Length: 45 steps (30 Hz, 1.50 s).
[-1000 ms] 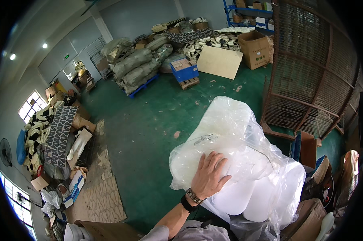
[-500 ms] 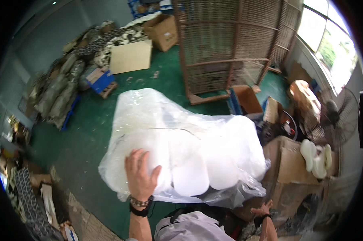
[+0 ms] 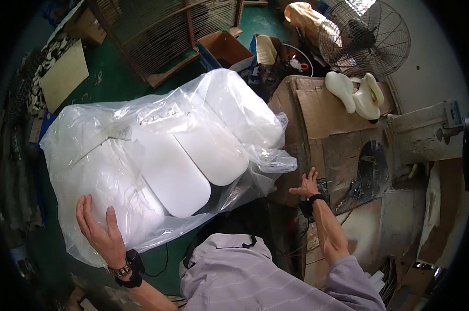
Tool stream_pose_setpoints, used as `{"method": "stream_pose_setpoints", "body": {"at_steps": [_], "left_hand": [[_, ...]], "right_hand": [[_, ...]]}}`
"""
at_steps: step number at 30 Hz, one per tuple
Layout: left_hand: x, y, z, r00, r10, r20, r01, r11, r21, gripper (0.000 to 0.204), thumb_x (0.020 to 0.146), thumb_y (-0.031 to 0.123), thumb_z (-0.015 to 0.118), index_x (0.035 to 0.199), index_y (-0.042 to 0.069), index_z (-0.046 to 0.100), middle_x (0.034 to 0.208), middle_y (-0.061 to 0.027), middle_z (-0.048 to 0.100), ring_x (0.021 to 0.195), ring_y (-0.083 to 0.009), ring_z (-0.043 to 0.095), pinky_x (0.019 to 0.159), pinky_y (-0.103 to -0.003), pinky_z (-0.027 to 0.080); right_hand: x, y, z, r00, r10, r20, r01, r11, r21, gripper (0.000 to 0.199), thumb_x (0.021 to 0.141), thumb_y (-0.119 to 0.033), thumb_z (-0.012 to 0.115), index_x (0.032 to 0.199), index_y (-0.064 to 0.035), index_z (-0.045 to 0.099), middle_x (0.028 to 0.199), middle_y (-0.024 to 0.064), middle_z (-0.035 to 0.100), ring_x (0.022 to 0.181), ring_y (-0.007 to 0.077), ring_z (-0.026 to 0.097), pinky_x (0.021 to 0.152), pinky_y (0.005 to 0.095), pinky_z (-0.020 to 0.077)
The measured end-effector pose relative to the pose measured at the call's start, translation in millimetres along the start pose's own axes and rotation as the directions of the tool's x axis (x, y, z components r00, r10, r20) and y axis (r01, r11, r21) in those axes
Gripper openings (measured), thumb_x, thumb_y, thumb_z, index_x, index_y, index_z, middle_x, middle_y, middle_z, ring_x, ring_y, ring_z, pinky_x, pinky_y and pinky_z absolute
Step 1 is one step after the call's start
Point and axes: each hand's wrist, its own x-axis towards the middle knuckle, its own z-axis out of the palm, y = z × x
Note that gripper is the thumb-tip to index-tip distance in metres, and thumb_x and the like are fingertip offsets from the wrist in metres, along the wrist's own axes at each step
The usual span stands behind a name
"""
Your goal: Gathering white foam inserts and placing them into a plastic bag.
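In front of me lies a large clear plastic bag packed with white, round-cornered sheets. The sheets show through the film and at the bag's near side. On the bag's near left part rests my left hand, fingers spread, holding nothing. My right hand is stretched over the edge of a cardboard-covered bench, fingers apart and nothing in them; whether it touches the cardboard I cannot tell. Just beyond it, the twisted end of the bag reaches the bench edge.
Several cream saddle-shaped pieces lie at the bench's far end, before a large wire-caged fan. An open carton and a slatted rack stand behind the bag. A dark cable hangs near my left wrist.
My view has swung to the right. The right hand has moved forward to the bench edge, while the left has shifted to the bag's near left part. Both hands remain open.
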Motion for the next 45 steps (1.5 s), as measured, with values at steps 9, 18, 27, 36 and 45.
{"method": "stream_pose_setpoints", "body": {"at_steps": [9,18,27,36,45], "left_hand": [[-1,-3,3,0.999,-0.034,0.0,0.034,0.999,-0.04,0.049,0.097,0.025,0.068,0.137,-0.002,0.058,0.142,-0.0192,0.054,0.134,-0.0379,0.049,0.113,-0.049,0.037],[-2,1,-8,0.998,-0.063,-0.011,0.063,0.998,-0.003,0.052,0.095,0.027,0.073,0.136,-0.001,0.059,0.143,-0.0192,0.053,0.134,-0.0373,0.051,0.114,-0.046,0.038],[0,-8,0,0.996,-0.063,-0.068,0.064,0.998,0.02,0.057,0.092,0.04,0.075,0.132,0.002,0.062,0.139,-0.0173,0.055,0.134,-0.038,0.049,0.113,-0.053,0.036],[-1,-6,-1,0.995,-0.066,-0.071,0.066,0.998,-0.001,0.059,0.086,0.036,0.079,0.132,0.003,0.062,0.138,-0.0165,0.054,0.137,-0.0385,0.048,0.114,-0.064,0.033],[8,-4,-5,0.992,-0.097,-0.076,0.097,0.995,-0.003,0.055,0.087,0.035,0.078,0.128,0.001,0.063,0.137,-0.0172,0.056,0.134,-0.0403,0.048,0.114,-0.055,0.035]], "right_hand": [[-5,-3,-7,0.999,0.036,0.028,-0.038,0.997,0.073,0.133,0.066,-0.066,0.084,0.158,0.0107,0.026,0.168,0.0303,-0.017,0.156,0.0486,-0.011,0.127,0.0537,0.0155],[0,-5,-12,0.996,0.008,0.09,-0.01,1.0,0.028,0.134,0.065,-0.073,0.081,0.16,0.0051,0.028,0.17,0.0254,-0.019,0.157,0.0463,-0.013,0.127,0.0544,0.0176],[6,-7,-11,0.992,0.066,0.109,-0.061,0.997,-0.045,0.134,0.065,-0.075,0.082,0.162,0.0008,0.027,0.17,0.023,-0.02,0.157,0.0471,-0.012,0.125,0.0594,0.0201],[10,1,-5,0.989,0.097,0.111,-0.088,0.993,-0.081,0.131,0.068,-0.069,0.084,0.163,-0.0006,0.025,0.17,0.0259,-0.018,0.156,0.0497,-0.01,0.124,0.0603,0.021],[34,16,17,0.997,0.035,0.064,-0.028,0.994,-0.107,0.144,0.057,-0.081,0.082,0.158,0.008,0.03,0.166,0.034,-0.019,0.153,0.0572,-0.006,0.122,0.0638,0.0243]]}}
